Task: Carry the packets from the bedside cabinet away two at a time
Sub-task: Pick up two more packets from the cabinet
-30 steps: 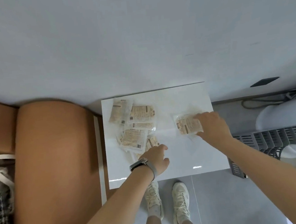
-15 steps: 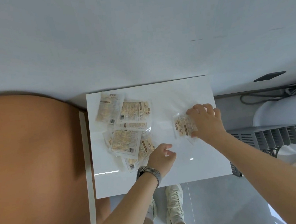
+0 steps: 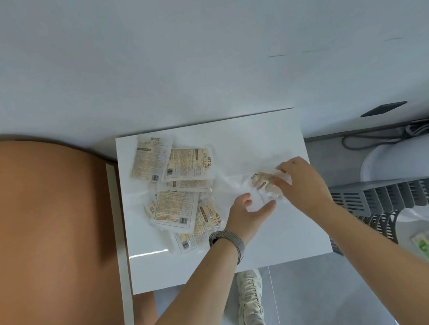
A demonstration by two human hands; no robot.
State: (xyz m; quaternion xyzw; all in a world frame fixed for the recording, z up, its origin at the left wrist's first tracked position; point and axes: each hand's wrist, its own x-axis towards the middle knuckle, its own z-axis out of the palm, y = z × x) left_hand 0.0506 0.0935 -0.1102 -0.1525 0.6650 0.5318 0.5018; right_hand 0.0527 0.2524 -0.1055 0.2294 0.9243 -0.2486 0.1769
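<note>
Room: pale grey wall (image 3: 197, 46) fills the upper half of the head view; grey tiled floor (image 3: 325, 295) shows below.
Tabletop: glossy white top of the bedside cabinet (image 3: 280, 234), square, set against the wall.
Hidden or unclear: print on the packets is too small to read apart from barcodes; the lower packets in the pile are mostly covered by those above, so their count is uncertain; the held packet is crumpled and partly masked by fingers; both arms run out of the bottom edge.
Pile of packets (image 3: 177, 192): beige-and-clear sachets overlapping on the left half of the tabletop, some flat, some skewed.
Held packet (image 3: 262, 184): lifted just off the right half of the tabletop, apart from the pile.
Right hand (image 3: 299, 183): fingers curled round the held packet, pinching its right end.
Left hand (image 3: 247, 214): fingers relaxed and spread, grasping nothing, palm just below the held packet, a grey watch (image 3: 227, 241) on the wrist.
Left side: large tan padded headboard (image 3: 45, 244) beside the cabinet.
Right side: grey slotted rack (image 3: 381, 196) against the cabinet's edge, white rounded object (image 3: 412, 159) behind it, cable (image 3: 363, 140) along the skirting.
Below: one cream sneaker (image 3: 250, 297) on the floor, beneath the tabletop's near edge.
</note>
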